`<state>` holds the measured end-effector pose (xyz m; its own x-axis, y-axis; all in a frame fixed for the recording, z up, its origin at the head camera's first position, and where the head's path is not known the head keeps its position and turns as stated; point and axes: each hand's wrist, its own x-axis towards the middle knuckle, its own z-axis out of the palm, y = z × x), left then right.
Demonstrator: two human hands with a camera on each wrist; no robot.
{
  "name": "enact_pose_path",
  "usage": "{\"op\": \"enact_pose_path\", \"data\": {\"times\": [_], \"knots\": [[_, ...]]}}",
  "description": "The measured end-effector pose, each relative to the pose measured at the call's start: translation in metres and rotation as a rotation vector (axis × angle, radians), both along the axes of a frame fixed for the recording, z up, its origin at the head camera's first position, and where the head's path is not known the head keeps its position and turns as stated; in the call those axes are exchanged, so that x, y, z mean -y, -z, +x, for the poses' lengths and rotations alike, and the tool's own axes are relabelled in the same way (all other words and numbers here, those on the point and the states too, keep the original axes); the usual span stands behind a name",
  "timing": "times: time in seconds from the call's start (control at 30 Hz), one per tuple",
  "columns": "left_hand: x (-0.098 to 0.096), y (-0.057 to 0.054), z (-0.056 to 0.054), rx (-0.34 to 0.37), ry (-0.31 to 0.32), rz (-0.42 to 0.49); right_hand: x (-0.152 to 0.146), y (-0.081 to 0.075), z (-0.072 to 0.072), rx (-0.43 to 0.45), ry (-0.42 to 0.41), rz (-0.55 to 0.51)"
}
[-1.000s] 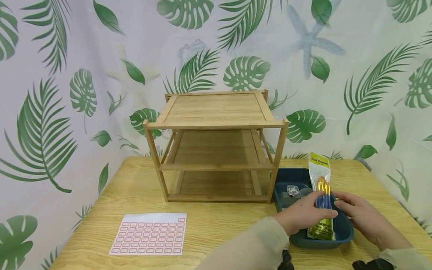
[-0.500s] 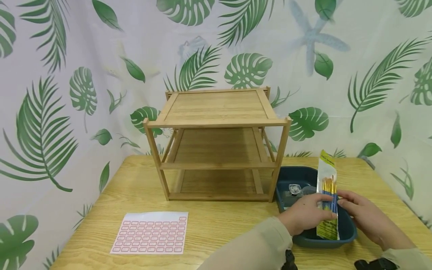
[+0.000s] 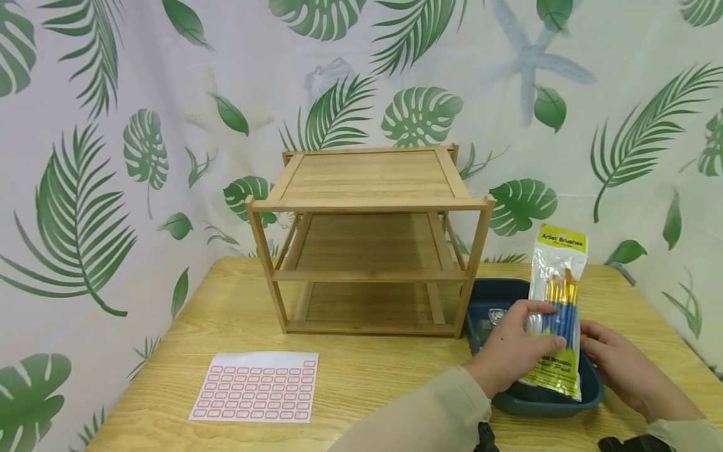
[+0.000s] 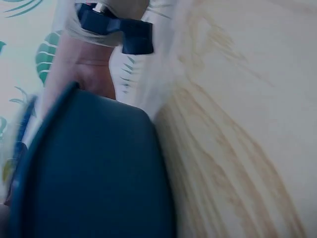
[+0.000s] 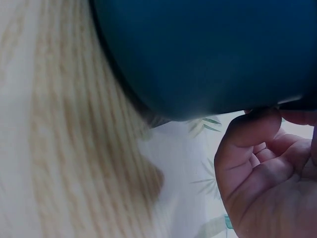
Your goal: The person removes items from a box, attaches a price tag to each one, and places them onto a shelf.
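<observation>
A clear pack of paintbrushes point(image 3: 559, 307) with yellow label ends and blue handles leans upright over the dark blue plastic bin point(image 3: 542, 409). My left hand point(image 3: 511, 348) pinches the pack's left side, thumb and index finger across its front. At the pack's right edge is my right hand point(image 3: 621, 367), its fingertips partly hidden behind pack and rim. The right wrist view shows the right thumb point(image 5: 260, 126) bent up against the bin's edge; what the fingertips hold is out of sight. Inside the bin, a clear faceted item point(image 3: 497, 315) shows partly behind the left hand.
Left of the bin stands a three-tier wooden shelf point(image 3: 369, 204), close beside the bin's rim. A sheet of red-bordered labels point(image 3: 257, 389) lies on the wooden table point(image 3: 361, 367) at front left. A leaf-patterned cloth point(image 3: 186, 157) hangs behind and along the sides.
The brush pack has come up a little and right, turning its front towards the head view. My left hand rose with it; the right fingers shifted right alongside its edge.
</observation>
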<state>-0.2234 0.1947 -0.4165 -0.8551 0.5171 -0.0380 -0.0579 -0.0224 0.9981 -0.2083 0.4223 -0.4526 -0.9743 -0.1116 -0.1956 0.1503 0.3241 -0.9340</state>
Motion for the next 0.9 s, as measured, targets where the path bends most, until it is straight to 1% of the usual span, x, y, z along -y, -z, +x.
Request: {"op": "enact_pose_path", "data": {"times": [0.07, 0.13, 0.2, 0.27, 0.37, 0.47, 0.57, 0.77, 0.9], "knots": [[0.001, -0.003, 0.001, 0.016, -0.006, 0.032, 0.0, -0.001, 0.0, 0.007, 0.009, 0.015], [0.004, -0.006, 0.001, 0.039, 0.0, 0.062, 0.0, -0.001, -0.001, 0.015, 0.009, 0.03], [0.009, -0.009, 0.001, 0.052, 0.02, 0.072, 0.0, -0.002, -0.001, 0.012, 0.006, 0.034], [0.017, -0.012, 0.001, 0.062, 0.052, 0.071, 0.0, -0.001, -0.001, 0.004, -0.002, 0.032], [0.034, -0.015, 0.001, 0.078, 0.126, 0.079, 0.0, -0.001, -0.001, 0.002, 0.0, 0.024], [0.051, -0.019, 0.001, 0.089, 0.184, 0.066, 0.001, -0.001, 0.0, 0.009, 0.003, 0.022], [0.069, -0.022, 0.001, 0.094, 0.224, 0.048, 0.001, -0.002, 0.0, 0.022, 0.019, 0.024], [0.102, -0.022, -0.001, 0.074, 0.3, 0.004, 0.001, -0.003, 0.001, 0.017, 0.026, 0.06], [0.125, -0.02, -0.004, 0.036, 0.37, -0.026, 0.001, -0.002, 0.0, 0.012, 0.029, 0.064]]}}
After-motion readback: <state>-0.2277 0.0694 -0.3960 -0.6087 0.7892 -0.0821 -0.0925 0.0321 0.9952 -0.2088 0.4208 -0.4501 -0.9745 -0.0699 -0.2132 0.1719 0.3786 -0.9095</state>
